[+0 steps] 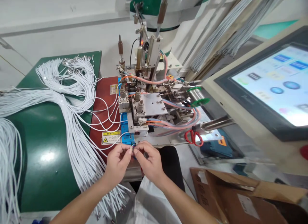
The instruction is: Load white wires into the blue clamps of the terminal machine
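Note:
My left hand (118,162) is closed, its thumb and forefinger pinching the end of a white cable (111,147). Right beside it, my right hand (149,159) is also in a pinch, its fingertips meeting the left ones; what it holds is too small to make out. Both hands are at the front end of a row of blue cable holders (127,139) on the machine (151,103). Several white cables run from these holders across the red plate (102,103) to a large cable bundle (72,137) left of my hands.
A green table (45,153) bears more bundled white cables at left. Red-handled scissors (193,138) and a spool with green flanges (198,97) are at the machine's right. A touchscreen (276,79) juts in at right, above a cardboard box (226,195).

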A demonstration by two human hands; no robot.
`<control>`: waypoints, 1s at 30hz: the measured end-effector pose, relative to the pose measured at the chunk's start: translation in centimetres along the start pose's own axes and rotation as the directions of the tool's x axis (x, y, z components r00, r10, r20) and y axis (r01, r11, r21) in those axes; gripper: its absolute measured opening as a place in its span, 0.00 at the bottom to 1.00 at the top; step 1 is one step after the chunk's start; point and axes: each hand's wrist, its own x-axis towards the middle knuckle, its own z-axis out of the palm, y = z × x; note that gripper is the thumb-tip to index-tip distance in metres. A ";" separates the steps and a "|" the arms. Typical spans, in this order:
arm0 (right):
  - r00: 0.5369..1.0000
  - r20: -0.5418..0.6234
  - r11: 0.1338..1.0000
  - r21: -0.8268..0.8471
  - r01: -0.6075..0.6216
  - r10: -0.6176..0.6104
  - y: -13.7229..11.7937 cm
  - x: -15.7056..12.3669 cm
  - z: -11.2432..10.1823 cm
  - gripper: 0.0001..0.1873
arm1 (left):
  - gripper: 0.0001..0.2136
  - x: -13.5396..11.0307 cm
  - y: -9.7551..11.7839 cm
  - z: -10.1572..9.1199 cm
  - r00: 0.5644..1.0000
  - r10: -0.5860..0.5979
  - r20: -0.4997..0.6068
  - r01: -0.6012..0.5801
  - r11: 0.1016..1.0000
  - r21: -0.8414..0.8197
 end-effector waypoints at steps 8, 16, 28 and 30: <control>0.959 0.074 0.928 0.242 -0.284 0.274 -0.1 0.9 -0.7 0.05 | 0.09 0.3 -0.5 0.4 0.998 -0.036 0.042 0.040 0.994 -0.097; 0.949 0.103 0.925 0.215 -0.313 0.297 0.4 0.8 -0.6 0.07 | 0.15 0.3 -1.0 0.3 0.997 -0.001 0.081 0.001 1.000 0.000; 0.998 -0.060 0.996 -0.092 -0.024 0.018 0.5 0.0 -0.7 0.07 | 0.16 0.2 -1.1 0.5 0.998 0.056 0.038 -0.060 0.993 0.103; 0.998 -0.060 0.994 -0.100 -0.032 0.026 0.5 -0.1 -0.6 0.08 | 0.16 0.1 -1.2 0.7 0.999 0.047 0.024 -0.049 0.993 0.105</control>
